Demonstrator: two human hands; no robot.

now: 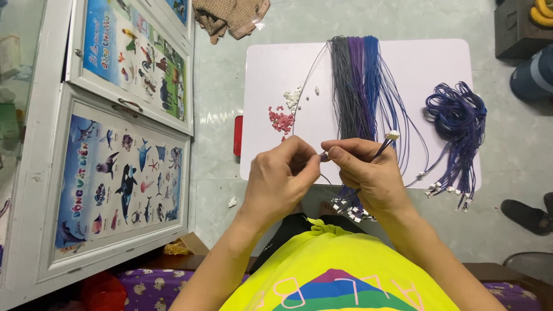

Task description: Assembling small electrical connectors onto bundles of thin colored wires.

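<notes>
Two hands, left hand (282, 175) and right hand (368, 173), pinch one thin wire (305, 86) above the white desk (271, 63), between two bead piles (282, 120) (pink, white) and two wire bundles (360, 80).

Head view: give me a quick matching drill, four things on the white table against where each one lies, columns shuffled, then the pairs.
Things:
1. red connector pieces
2. white connector pieces
3. coiled purple-blue wire bunch
4. straight grey, purple and blue wire bundle

Places:
A. right end of the white table
B. down the middle of the table, running toward the hands
C. left part of the table, nearer the person
D. left part of the table, just beyond the red pile

Pairs: 1-C, 2-D, 3-A, 4-B
</notes>
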